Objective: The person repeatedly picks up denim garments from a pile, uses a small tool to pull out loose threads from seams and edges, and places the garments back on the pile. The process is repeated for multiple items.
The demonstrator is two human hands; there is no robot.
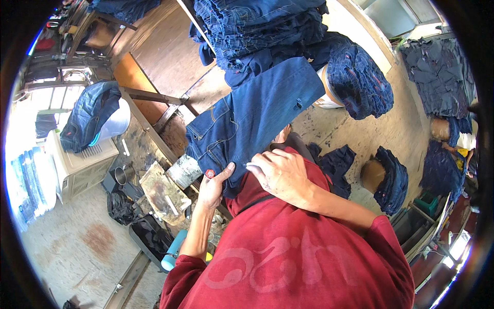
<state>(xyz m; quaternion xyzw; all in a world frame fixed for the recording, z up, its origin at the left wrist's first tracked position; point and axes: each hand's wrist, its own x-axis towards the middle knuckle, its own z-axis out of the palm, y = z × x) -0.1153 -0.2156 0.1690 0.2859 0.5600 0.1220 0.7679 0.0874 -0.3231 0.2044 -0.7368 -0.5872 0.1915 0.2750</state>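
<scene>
Presently: blue jeans (257,105) in front of the red shirt (303,242)

Left hand (211,189): partly closed, thumb on top, gripping the near edge of the jeans. Right hand (282,174): fingers curled, just beside that edge; cannot tell whether it pinches anything. Jeans slant up and to the right, 1 frayed hole (298,105) toward the far end. Beyond them: denim stack (262,31). Farther right: denim heap (357,77) on 1 pale drum (327,92).
</scene>
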